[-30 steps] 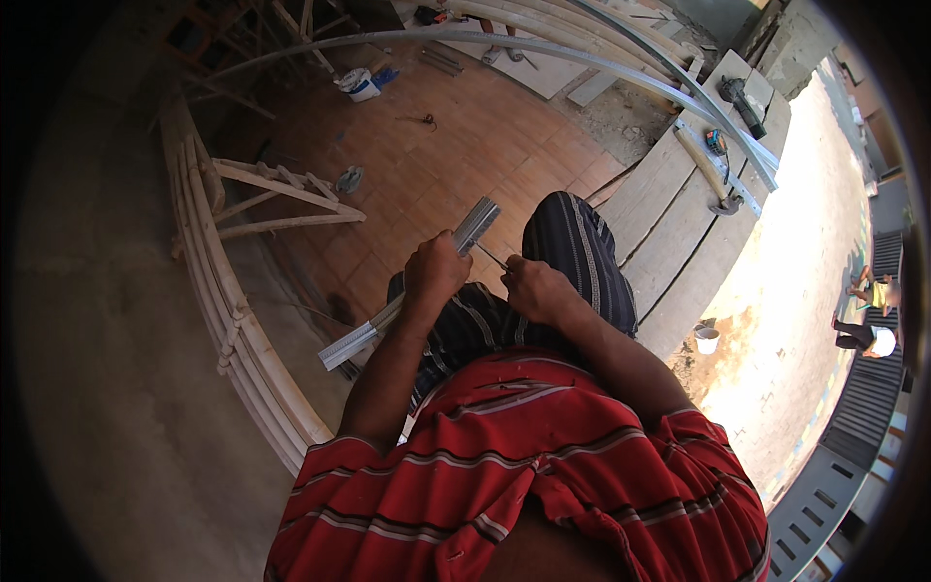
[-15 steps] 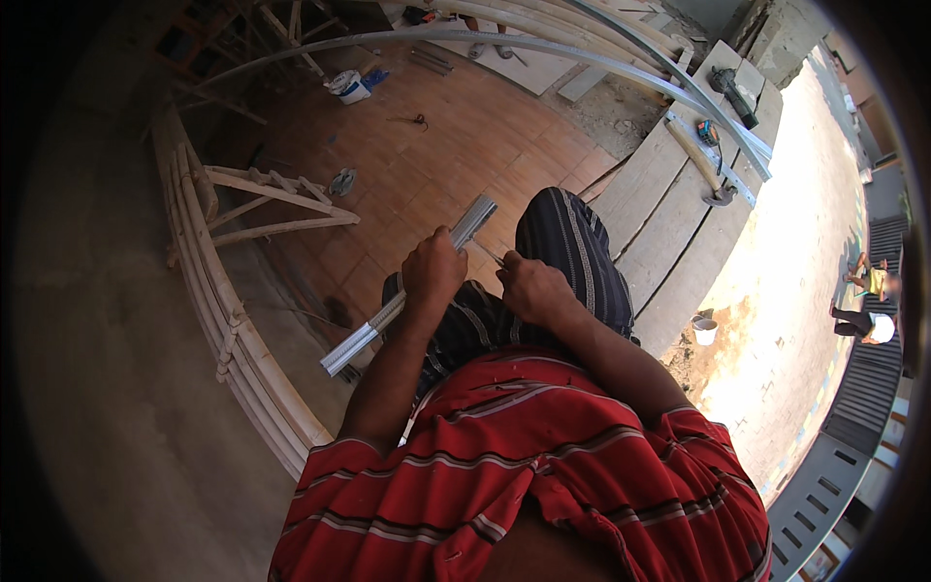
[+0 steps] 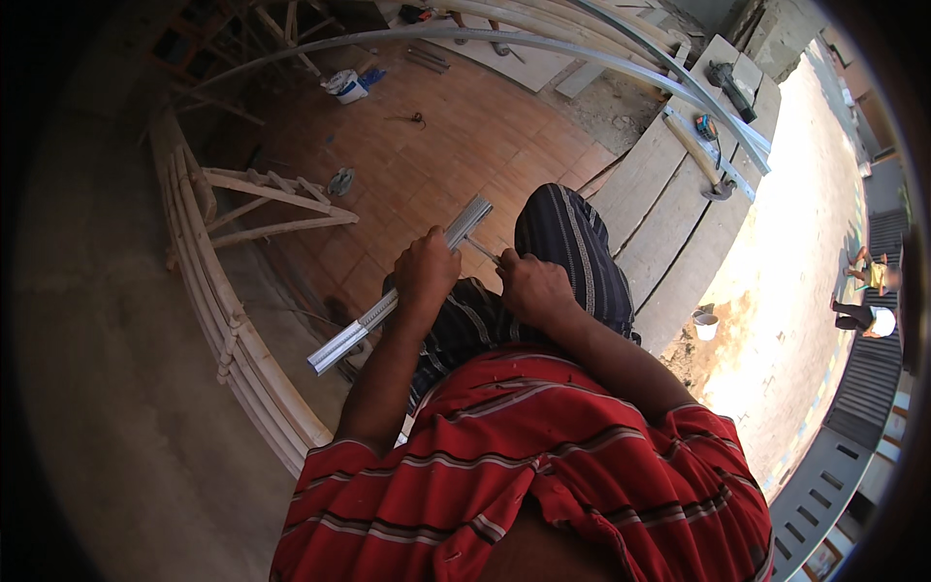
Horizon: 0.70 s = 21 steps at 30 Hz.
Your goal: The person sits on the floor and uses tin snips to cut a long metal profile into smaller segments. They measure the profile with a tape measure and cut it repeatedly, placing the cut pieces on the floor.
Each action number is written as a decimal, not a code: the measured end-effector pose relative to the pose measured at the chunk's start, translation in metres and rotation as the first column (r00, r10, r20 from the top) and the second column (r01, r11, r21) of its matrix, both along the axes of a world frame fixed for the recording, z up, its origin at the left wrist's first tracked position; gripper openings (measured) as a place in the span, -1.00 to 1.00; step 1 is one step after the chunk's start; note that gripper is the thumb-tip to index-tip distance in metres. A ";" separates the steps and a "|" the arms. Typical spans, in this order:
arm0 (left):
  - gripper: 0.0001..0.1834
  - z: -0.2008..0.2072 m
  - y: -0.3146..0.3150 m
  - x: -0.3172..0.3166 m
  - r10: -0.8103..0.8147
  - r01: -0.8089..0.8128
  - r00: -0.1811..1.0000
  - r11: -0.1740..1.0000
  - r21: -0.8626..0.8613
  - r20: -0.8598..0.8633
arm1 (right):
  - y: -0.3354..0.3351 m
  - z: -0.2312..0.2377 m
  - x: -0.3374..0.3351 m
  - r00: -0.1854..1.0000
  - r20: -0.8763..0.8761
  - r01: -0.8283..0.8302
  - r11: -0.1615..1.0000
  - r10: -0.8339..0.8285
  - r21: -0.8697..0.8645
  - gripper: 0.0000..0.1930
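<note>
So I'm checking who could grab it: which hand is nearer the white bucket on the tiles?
Left. The left hand grips the metal strip on the white bucket side; the right hand sits farther across.

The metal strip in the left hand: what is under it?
Under the metal strip lie the person's striped trousers and brown floor tiles. The left hand covers its middle.

Under me is a floor (image 3: 465, 136) of reddish-brown tiles. A white bucket (image 3: 344, 85) sits on it far away, with something blue just beside it. A small round thing (image 3: 340, 180) lies near a curved wooden frame (image 3: 208, 291) that rests along the floor's edge. Long pale planks (image 3: 669, 209) lie side by side on my right. On them sit a power tool (image 3: 729, 85) and a wooden-handled hammer (image 3: 700, 160).
</note>
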State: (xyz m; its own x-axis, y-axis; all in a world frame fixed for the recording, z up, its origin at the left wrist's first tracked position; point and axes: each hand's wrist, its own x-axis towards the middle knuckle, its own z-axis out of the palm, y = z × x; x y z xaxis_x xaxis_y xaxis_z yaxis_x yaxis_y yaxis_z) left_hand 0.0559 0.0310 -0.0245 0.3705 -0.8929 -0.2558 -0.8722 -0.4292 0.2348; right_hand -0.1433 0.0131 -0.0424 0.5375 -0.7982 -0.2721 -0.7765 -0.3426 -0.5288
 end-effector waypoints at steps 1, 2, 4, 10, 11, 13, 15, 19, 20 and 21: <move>-0.63 -0.001 -0.001 0.002 0.011 -0.012 0.998 1.000 -0.011 -0.062 | 0.000 0.001 0.001 1.000 0.012 0.012 1.000 -0.012 0.028 -0.70; -0.63 -0.005 -0.003 0.004 0.021 -0.023 0.992 1.000 -0.021 -0.125 | -0.001 0.002 0.002 0.999 0.023 0.024 0.998 -0.026 0.057 -0.70; -0.63 -0.010 -0.005 0.008 0.037 -0.045 0.974 0.998 -0.032 -0.224 | -0.003 0.009 0.001 1.000 -0.008 0.030 0.994 -0.029 0.101 -0.68; -0.63 -0.009 -0.001 0.012 0.029 -0.033 0.919 0.999 -0.004 -0.394 | -0.009 0.010 -0.011 0.998 -0.040 -0.053 0.993 0.058 0.102 -0.64; -0.64 -0.007 0.001 0.012 0.022 -0.028 0.908 1.000 -0.010 -0.419 | -0.009 0.010 -0.012 0.997 -0.048 -0.060 0.994 0.065 0.094 -0.63; -0.66 -0.002 0.002 0.012 0.047 -0.040 0.865 0.999 0.025 -0.500 | -0.010 0.010 -0.016 0.997 -0.026 -0.067 0.994 0.069 0.089 -0.63; -0.67 0.006 0.003 0.012 0.113 -0.061 0.789 0.993 0.106 -0.604 | -0.011 0.012 -0.017 0.997 -0.011 -0.072 0.994 0.073 0.086 -0.63; -0.72 -0.008 0.001 0.023 0.091 -0.044 0.683 0.996 0.084 -0.725 | -0.007 0.010 -0.021 0.997 0.047 -0.063 0.997 0.061 0.039 -0.68; -0.69 -0.011 -0.001 0.022 0.078 -0.054 0.722 0.997 0.056 -0.688 | -0.006 0.009 -0.022 0.996 0.072 -0.056 0.998 0.055 0.016 -0.69; -0.66 -0.013 -0.002 0.022 0.071 -0.065 0.759 0.997 0.033 -0.647 | -0.004 0.012 -0.022 0.996 0.072 -0.055 0.997 0.051 0.057 -0.69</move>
State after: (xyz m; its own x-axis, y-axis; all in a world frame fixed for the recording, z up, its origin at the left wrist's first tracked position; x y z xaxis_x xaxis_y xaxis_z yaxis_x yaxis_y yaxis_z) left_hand 0.0776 0.0295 -0.0376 0.1739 -0.8685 -0.4641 -0.4822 -0.4860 0.7289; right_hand -0.1656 0.0091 -0.0303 0.5977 -0.7520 -0.2779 -0.7186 -0.3488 -0.6016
